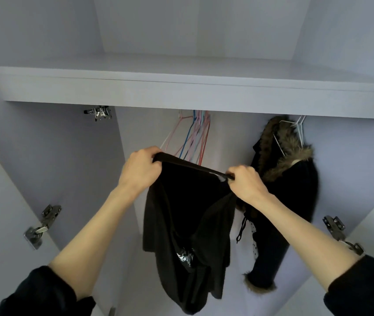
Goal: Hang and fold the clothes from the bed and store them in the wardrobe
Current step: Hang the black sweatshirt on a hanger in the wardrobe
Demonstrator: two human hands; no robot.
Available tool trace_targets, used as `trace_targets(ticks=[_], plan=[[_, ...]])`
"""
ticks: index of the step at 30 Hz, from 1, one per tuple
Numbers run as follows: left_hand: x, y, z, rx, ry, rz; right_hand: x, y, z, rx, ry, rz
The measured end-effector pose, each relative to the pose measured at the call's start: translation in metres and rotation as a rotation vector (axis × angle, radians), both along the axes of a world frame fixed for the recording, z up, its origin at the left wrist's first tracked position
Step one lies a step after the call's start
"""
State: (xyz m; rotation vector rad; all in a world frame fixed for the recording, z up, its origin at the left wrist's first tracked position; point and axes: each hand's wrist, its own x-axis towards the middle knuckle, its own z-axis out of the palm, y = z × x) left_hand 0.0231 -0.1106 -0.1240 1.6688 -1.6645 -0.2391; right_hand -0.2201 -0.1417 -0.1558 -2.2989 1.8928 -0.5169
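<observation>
A black garment (186, 224) hangs down in front of me inside the open wardrobe. My left hand (139, 169) grips its top edge at the left end. My right hand (246, 182) grips the same edge at the right end, so the edge is stretched between both hands. Behind the hands, several empty pink, blue and red hangers (195, 137) hang bunched under the shelf. Whatever they hang from is hidden by the shelf.
A black coat with a fur-trimmed hood (288, 179) hangs on a white hanger at the right. A white shelf (193, 87) spans the wardrobe above. Both doors stand open, with hinges at left (42, 226) and right (341, 233).
</observation>
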Motion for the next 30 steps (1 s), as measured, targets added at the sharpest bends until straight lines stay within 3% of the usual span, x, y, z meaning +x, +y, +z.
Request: trace_targets(ticks=[3, 7, 11, 14, 17, 20, 22, 24, 27, 30], plan=[[0.016, -0.001, -0.006, 0.045, 0.061, 0.045, -0.029, -0.006, -0.009, 0.094, -0.025, -0.130], [0.031, 0.006, -0.015, 0.174, 0.013, -0.102, -0.040, -0.012, -0.012, 0.177, -0.074, -0.156], [0.040, 0.017, -0.026, 0.318, 0.000, -0.236, -0.031, -0.012, -0.008, 0.065, -0.019, -0.057], [0.053, 0.022, -0.037, 0.309, -0.076, -0.111, -0.027, -0.008, -0.010, -0.032, 0.014, 0.023], [0.060, 0.022, -0.043, 0.250, -0.097, 0.105, -0.023, -0.012, -0.016, 0.091, -0.064, 0.067], [0.051, 0.022, -0.041, 0.225, 0.225, 0.187, -0.013, -0.025, -0.018, 0.291, -0.135, 0.122], [0.042, 0.023, -0.036, 0.236, 0.576, 0.160, -0.006, -0.032, -0.016, 0.447, -0.252, 0.139], [0.034, 0.025, -0.028, 0.236, 0.789, 0.110, 0.003, -0.038, -0.015, 0.580, -0.442, 0.132], [0.027, 0.025, -0.017, 0.240, 0.849, 0.065, 0.030, -0.054, -0.015, 0.593, -0.778, 0.060], [0.022, 0.022, -0.016, 0.266, 0.843, 0.041, 0.070, -0.069, -0.008, 0.643, -1.245, -0.036]])
